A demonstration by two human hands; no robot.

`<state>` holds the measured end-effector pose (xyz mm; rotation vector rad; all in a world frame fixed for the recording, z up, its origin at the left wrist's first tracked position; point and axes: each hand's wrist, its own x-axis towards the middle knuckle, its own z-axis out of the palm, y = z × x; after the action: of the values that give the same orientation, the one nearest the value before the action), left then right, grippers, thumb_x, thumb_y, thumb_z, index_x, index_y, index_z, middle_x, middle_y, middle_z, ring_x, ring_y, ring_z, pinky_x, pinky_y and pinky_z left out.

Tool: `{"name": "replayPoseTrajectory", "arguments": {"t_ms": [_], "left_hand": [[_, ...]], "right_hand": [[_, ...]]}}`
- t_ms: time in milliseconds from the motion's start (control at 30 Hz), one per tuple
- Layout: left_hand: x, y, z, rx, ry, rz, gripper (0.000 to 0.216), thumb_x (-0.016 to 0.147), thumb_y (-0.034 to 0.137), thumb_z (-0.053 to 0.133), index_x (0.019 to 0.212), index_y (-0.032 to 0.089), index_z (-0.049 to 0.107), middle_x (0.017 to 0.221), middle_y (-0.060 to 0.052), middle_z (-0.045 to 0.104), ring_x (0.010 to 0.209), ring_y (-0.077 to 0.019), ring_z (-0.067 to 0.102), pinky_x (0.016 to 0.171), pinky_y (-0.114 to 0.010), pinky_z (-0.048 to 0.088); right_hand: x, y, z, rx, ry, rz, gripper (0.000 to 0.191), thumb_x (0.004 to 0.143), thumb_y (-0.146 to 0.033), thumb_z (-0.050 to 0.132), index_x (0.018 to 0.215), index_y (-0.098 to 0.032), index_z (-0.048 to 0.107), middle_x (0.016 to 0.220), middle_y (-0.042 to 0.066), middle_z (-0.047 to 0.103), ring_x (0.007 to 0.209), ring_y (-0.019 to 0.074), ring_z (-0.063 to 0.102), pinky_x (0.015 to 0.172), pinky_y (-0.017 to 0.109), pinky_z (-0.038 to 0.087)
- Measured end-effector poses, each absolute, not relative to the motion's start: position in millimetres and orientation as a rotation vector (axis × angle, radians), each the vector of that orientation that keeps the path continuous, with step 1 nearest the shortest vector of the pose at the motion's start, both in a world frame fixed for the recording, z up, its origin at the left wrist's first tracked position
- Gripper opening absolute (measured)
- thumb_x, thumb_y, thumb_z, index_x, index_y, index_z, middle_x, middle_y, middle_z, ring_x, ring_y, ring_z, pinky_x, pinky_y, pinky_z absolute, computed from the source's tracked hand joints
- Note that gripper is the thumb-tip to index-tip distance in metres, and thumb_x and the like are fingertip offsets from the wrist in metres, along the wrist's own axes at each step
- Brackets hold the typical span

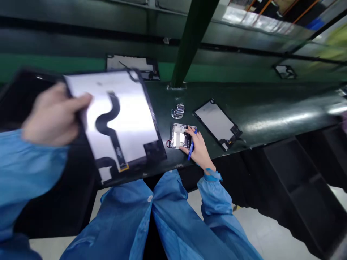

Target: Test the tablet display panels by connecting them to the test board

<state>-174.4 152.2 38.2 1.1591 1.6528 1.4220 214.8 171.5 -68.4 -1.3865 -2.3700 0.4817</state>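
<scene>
We're watching a dark green tabletop as the left hand is pinching a large silver-backed black tablet panel in its grip, while the right hand is closing on a slim blue tool right over a small silver metal-framed module lying on the tabletop.

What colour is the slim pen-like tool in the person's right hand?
Blue, best seen in the head view: the pen-like tool in the right hand.
</scene>
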Motion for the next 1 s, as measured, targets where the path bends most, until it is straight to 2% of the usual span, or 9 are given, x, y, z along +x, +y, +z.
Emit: {"name": "replayPoseTrajectory", "arguments": {"t_ms": [133, 200, 267, 333, 400, 467, 533, 767, 1000], "left_hand": [[-118, 179, -12, 0.781, 1.473, 1.259, 0.042, 0.077, 0.003, 0.068, 0.117, 0.007, 0.059, 0.120, -0.014, 0.070, 0.108, -0.0264, 0.068, 0.110, -0.052, 0.047], [-110, 183, -30, 0.765, 1.496, 1.210, 0.039, 0.079, 0.001, 0.065, 0.117, 0.004, 0.059, 0.121, -0.017, 0.069, 0.107, -0.0265, 0.068, 0.109, -0.051, 0.049], [-111, 184, -42, 0.779, 1.522, 1.197, 0.040, 0.080, 0.001, 0.064, 0.119, 0.001, 0.056, 0.123, -0.020, 0.067, 0.110, -0.0280, 0.067, 0.108, -0.051, 0.049], [-117, 183, -49, 0.823, 1.547, 1.210, 0.049, 0.077, -0.002, 0.066, 0.125, -0.001, 0.052, 0.131, -0.021, 0.062, 0.118, -0.0273, 0.063, 0.111, -0.047, 0.046], [-122, 184, -56, 0.906, 1.562, 1.240, 0.069, 0.072, -0.006, 0.068, 0.136, 0.001, 0.042, 0.146, -0.021, 0.050, 0.133, -0.0245, 0.052, 0.119, -0.040, 0.037], [-125, 185, -65, 1.026, 1.547, 1.258, 0.084, 0.069, -0.007, 0.067, 0.144, 0.005, 0.030, 0.156, -0.021, 0.035, 0.145, -0.0208, 0.038, 0.124, -0.036, 0.026], [-126, 186, -74, 1.151, 1.508, 1.268, 0.087, 0.069, -0.005, 0.064, 0.146, 0.009, 0.026, 0.160, -0.020, 0.028, 0.148, -0.0190, 0.030, 0.125, -0.036, 0.021], [-125, 190, -77, 1.179, 1.501, 1.201, 0.083, 0.071, -0.004, 0.054, 0.147, 0.009, 0.025, 0.159, -0.016, 0.027, 0.149, -0.0147, 0.027, 0.126, -0.034, 0.020], [-124, 187, -69, 1.184, 1.554, 1.135, 0.082, 0.072, -0.001, 0.058, 0.148, 0.009, 0.028, 0.158, -0.014, 0.031, 0.149, -0.0169, 0.029, 0.127, -0.036, 0.022]], "right_hand": [[229, 169, -51, -1.320, -2.278, 0.581, 0.054, 0.089, -0.048, 0.065, 0.135, -0.023, 0.051, 0.153, 0.013, 0.047, 0.144, 0.0310, 0.043, 0.120, 0.054, 0.033], [222, 157, -39, -1.349, -2.035, 0.605, 0.038, 0.095, -0.050, 0.054, 0.121, -0.022, 0.059, 0.133, 0.012, 0.065, 0.122, 0.0274, 0.063, 0.106, 0.046, 0.049], [203, 140, -30, -1.339, -1.786, 0.707, 0.039, 0.102, -0.050, 0.036, 0.117, -0.022, 0.059, 0.103, 0.008, 0.074, 0.087, 0.0204, 0.071, 0.082, 0.036, 0.057], [176, 124, -25, -1.262, -1.640, 0.895, 0.041, 0.103, -0.050, 0.031, 0.121, -0.023, 0.056, 0.087, 0.004, 0.071, 0.068, 0.0157, 0.064, 0.064, 0.030, 0.053], [145, 113, -25, -1.178, -1.614, 1.122, 0.034, 0.101, -0.049, 0.041, 0.116, -0.023, 0.057, 0.085, 0.002, 0.068, 0.067, 0.0137, 0.061, 0.060, 0.026, 0.049], [116, 107, -30, -1.147, -1.618, 1.290, 0.024, 0.096, -0.045, 0.054, 0.093, -0.022, 0.060, 0.073, -0.002, 0.062, 0.063, 0.0114, 0.056, 0.058, 0.024, 0.045], [95, 106, -38, -1.163, -1.616, 1.348, 0.030, 0.092, -0.042, 0.063, 0.073, -0.021, 0.053, 0.059, -0.006, 0.050, 0.054, 0.0086, 0.048, 0.053, 0.021, 0.039], [73, 108, -58, -1.240, -1.772, 1.130, 0.040, 0.089, -0.029, 0.059, 0.061, -0.022, 0.031, 0.053, -0.009, 0.027, 0.048, 0.0057, 0.028, 0.048, 0.020, 0.027], [72, 103, -61, -1.279, -1.961, 1.055, 0.034, 0.086, -0.026, 0.057, 0.062, -0.022, 0.033, 0.052, -0.009, 0.028, 0.046, 0.0054, 0.026, 0.047, 0.020, 0.027]]}}
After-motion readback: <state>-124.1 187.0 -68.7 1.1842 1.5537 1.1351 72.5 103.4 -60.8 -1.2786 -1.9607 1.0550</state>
